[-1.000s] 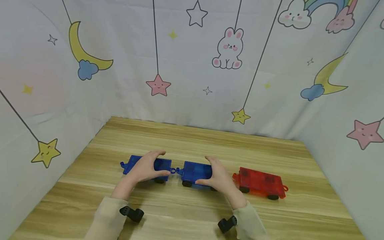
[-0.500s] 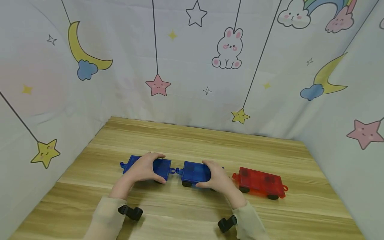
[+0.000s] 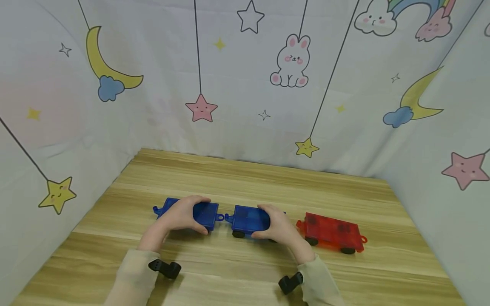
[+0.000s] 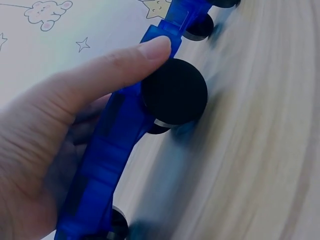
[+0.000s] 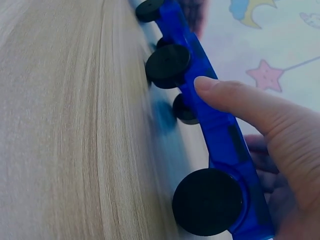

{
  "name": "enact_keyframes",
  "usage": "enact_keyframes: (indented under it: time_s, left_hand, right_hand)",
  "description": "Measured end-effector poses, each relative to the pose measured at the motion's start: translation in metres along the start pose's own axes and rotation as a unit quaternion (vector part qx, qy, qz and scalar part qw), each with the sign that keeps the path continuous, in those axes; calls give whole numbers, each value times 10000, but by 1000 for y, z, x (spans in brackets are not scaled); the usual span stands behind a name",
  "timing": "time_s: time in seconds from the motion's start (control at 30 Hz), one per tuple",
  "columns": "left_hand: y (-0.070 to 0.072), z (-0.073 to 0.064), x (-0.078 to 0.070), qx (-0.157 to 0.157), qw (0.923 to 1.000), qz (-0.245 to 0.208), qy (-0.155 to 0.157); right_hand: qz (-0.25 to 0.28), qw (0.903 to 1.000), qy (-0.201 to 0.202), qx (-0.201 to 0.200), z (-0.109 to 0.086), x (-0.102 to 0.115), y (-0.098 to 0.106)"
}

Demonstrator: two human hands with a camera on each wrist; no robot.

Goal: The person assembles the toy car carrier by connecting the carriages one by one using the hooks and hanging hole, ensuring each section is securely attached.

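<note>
Two see-through blue toy train cars with black wheels stand end to end on the table. My left hand (image 3: pixel 179 216) grips the left blue car (image 3: pixel 207 213), thumb along its near side above a wheel (image 4: pixel 175 92) and fingers on the far side. The right blue car (image 3: pixel 249 218) is in my right hand (image 3: pixel 281 227), whose thumb presses its near side between two wheels, as the right wrist view shows. Between the cars, the left one's ring (image 3: pixel 220 217) sits right beside the right one's hook (image 3: pixel 229 218). My palms hide part of each car.
A see-through red car (image 3: pixel 333 231) of the same kind stands just right of my right hand, its hook end toward it. White cloth (image 3: pixel 245 127) printed with stars, moons and a bunny rises behind the wooden table (image 3: pixel 229 272) and at both sides.
My left thumb has drawn back from the car's ring end onto its near side. The right hand's fingers have come down onto the far edge of its car. All cars keep their places.
</note>
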State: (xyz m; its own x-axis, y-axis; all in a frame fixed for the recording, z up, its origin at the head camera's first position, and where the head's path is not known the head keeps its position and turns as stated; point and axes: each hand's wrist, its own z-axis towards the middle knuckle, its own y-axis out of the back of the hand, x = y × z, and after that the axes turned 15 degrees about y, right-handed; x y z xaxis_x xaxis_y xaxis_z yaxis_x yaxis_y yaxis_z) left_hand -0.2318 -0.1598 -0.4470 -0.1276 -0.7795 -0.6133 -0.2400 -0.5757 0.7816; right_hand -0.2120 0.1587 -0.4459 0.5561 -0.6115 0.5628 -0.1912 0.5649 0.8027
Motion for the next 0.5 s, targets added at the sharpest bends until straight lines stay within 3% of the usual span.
enact_keyframes:
  time_s: [0.5]
  left_hand:
    - [0,0,6,-125,9998,-167,-56]
  right_hand:
    - [76,9999,78,-86,-2,-1,0]
